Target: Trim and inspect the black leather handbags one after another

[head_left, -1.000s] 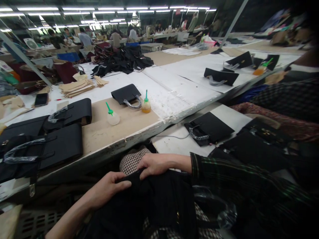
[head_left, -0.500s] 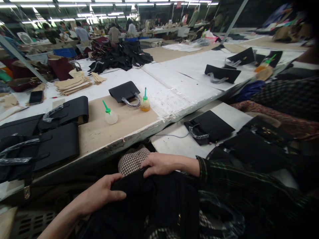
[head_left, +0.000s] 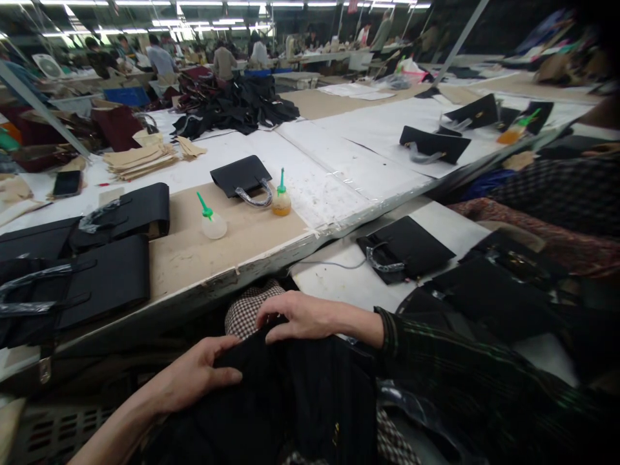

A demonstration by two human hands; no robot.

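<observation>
A black handbag (head_left: 310, 387) lies across my lap, over checked cloth (head_left: 247, 313). Black fabric with a small gold zip pull shows on it, and a plastic-wrapped handle (head_left: 411, 413) sticks out at its right. My left hand (head_left: 208, 371) grips the bag's edge at the left, thumb on the near side and fingers hidden beyond. My right hand (head_left: 298, 316) pinches the same upper edge farther right, thumb and fingers closed over the black material. A short stretch of edge runs between both hands.
On the table at left lie black handbags (head_left: 106, 278). Glue bottles with green nozzles, one clear (head_left: 213, 223) and one amber (head_left: 281, 201), stand near a black flap piece (head_left: 242, 177). Another black bag (head_left: 407, 248) rests on the lower white surface. A co-worker's checked sleeve (head_left: 557, 181) is at right.
My right hand has shifted slightly left along the bag's edge, closer to my left hand. The bag has moved a little left with it; my left hand stays nearly in place.
</observation>
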